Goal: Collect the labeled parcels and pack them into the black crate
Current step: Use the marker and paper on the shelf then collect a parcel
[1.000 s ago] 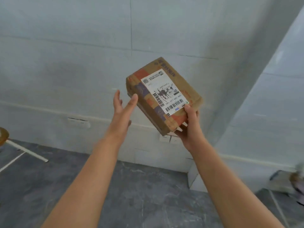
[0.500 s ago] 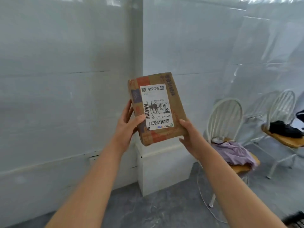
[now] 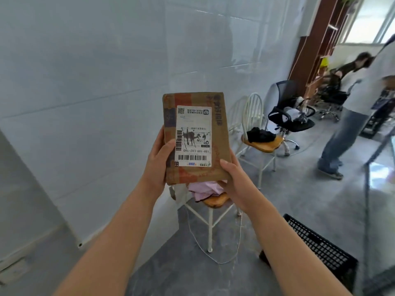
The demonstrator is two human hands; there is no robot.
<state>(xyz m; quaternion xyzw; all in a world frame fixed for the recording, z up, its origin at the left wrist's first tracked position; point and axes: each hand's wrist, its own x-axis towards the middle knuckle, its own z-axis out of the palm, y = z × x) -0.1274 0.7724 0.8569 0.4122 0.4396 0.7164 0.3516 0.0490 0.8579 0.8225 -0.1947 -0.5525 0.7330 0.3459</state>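
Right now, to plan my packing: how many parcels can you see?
1: the parcel, held upright between the left hand and right hand. More may lie in the crate, whose inside is hidden.

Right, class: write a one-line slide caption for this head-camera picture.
Left hand and right hand hold a labelled parcel up before a white wall; the black crate sits on the floor nearby.

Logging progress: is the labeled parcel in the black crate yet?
Out: left hand and right hand hold the parcel, apart from the crate.
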